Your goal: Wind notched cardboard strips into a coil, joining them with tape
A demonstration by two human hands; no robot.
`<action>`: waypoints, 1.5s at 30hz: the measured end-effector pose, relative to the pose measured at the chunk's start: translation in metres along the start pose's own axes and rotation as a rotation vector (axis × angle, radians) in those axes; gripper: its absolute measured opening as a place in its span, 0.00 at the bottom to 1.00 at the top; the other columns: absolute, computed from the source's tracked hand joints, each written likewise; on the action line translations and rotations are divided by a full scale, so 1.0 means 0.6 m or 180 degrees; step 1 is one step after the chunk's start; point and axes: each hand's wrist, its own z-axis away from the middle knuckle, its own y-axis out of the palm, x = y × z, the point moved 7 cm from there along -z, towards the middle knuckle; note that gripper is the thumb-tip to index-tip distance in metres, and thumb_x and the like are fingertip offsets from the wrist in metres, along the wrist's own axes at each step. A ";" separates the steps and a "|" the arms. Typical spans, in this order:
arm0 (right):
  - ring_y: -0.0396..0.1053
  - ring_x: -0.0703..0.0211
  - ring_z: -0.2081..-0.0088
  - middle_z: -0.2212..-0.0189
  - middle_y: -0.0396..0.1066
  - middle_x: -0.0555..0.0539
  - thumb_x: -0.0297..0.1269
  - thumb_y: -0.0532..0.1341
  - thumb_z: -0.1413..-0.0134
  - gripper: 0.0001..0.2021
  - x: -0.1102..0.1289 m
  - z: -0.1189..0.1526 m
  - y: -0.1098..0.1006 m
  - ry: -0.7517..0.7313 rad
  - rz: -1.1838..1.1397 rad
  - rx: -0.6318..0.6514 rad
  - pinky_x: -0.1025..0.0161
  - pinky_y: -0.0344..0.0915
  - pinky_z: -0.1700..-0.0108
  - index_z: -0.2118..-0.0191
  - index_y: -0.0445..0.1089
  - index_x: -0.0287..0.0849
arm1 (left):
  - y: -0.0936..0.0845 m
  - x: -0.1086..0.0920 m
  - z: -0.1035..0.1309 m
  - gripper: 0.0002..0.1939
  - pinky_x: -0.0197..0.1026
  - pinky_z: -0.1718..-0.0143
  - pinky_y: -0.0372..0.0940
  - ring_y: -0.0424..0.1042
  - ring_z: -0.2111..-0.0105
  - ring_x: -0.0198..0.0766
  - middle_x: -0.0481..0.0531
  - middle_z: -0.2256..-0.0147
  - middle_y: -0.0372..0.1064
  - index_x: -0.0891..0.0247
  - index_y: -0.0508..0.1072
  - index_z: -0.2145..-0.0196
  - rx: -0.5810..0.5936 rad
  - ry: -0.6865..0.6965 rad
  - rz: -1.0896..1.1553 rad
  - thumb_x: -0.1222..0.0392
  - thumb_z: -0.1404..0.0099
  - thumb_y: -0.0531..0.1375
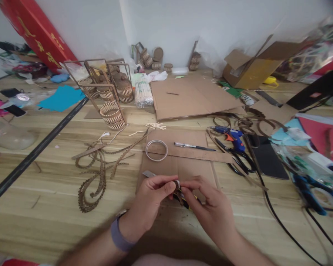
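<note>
My left hand (155,194) and my right hand (209,201) meet over a cardboard sheet (183,170) at the table's front. Both pinch a small brown strip (178,187), bent over and showing a whitish patch at its top; the fingers cover much of it. Beneath the hands lies a utility knife, its blade (149,173) poking out left and bits of yellow and black handle (187,204) showing below the fingers. Beyond them, a tape roll (157,150), a black pen (194,146) and a flat cardboard strip (188,153) rest on the cardboard.
Coiled brown strips (96,173) lie left. Small basket-like lanterns (113,114) with handles stand behind them. To the right are scissors (240,160), a blue glue gun (234,137), a dark phone (269,157), pliers (308,188) and a black cable (274,212). An open carton (261,66) stands behind.
</note>
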 end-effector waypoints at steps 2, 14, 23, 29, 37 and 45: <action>0.74 0.61 0.72 0.74 0.75 0.49 0.29 0.60 0.42 0.07 -0.002 0.001 0.001 -0.0010 0.0081 -0.0009 0.67 0.70 0.72 0.66 0.74 0.45 | -0.002 0.001 0.001 0.19 0.37 0.69 0.61 0.65 0.73 0.33 0.51 0.72 0.75 0.62 0.83 0.66 -0.0021 0.0059 -0.0103 0.50 0.54 0.74; 0.73 0.60 0.73 0.75 0.74 0.50 0.31 0.58 0.39 0.07 -0.006 0.000 0.006 -0.0252 0.0443 0.0204 0.64 0.69 0.72 0.66 0.73 0.45 | -0.008 -0.002 0.002 0.16 0.36 0.69 0.63 0.65 0.73 0.34 0.50 0.71 0.74 0.61 0.82 0.64 -0.0048 0.0191 -0.0605 0.50 0.49 0.71; 0.73 0.59 0.72 0.73 0.74 0.49 0.31 0.56 0.37 0.07 -0.008 0.005 0.016 -0.0343 0.0600 0.0445 0.63 0.68 0.71 0.65 0.70 0.45 | -0.010 -0.001 0.003 0.16 0.36 0.70 0.62 0.66 0.72 0.35 0.51 0.70 0.73 0.62 0.82 0.61 0.0033 0.0244 -0.1069 0.50 0.44 0.67; 0.72 0.60 0.72 0.73 0.73 0.49 0.29 0.55 0.37 0.07 -0.008 0.005 0.017 -0.0396 0.0619 0.0501 0.64 0.67 0.72 0.66 0.68 0.45 | -0.011 0.002 0.001 0.14 0.36 0.69 0.62 0.66 0.71 0.36 0.50 0.70 0.72 0.61 0.82 0.61 0.0106 0.0246 -0.1115 0.50 0.42 0.66; 0.71 0.60 0.72 0.73 0.72 0.49 0.30 0.55 0.38 0.07 -0.013 0.000 0.014 -0.0322 0.0475 0.0452 0.65 0.68 0.72 0.67 0.68 0.45 | 0.005 0.000 0.010 0.11 0.36 0.70 0.59 0.62 0.73 0.34 0.48 0.73 0.69 0.61 0.82 0.65 0.0261 0.0208 -0.0968 0.52 0.42 0.66; 0.74 0.59 0.69 0.70 0.75 0.47 0.29 0.56 0.38 0.09 -0.014 -0.003 0.012 -0.0063 0.0197 0.0435 0.66 0.71 0.70 0.62 0.74 0.45 | -0.004 0.001 0.003 0.15 0.37 0.68 0.62 0.65 0.72 0.34 0.50 0.71 0.74 0.61 0.83 0.64 0.0001 0.0138 -0.0535 0.51 0.47 0.70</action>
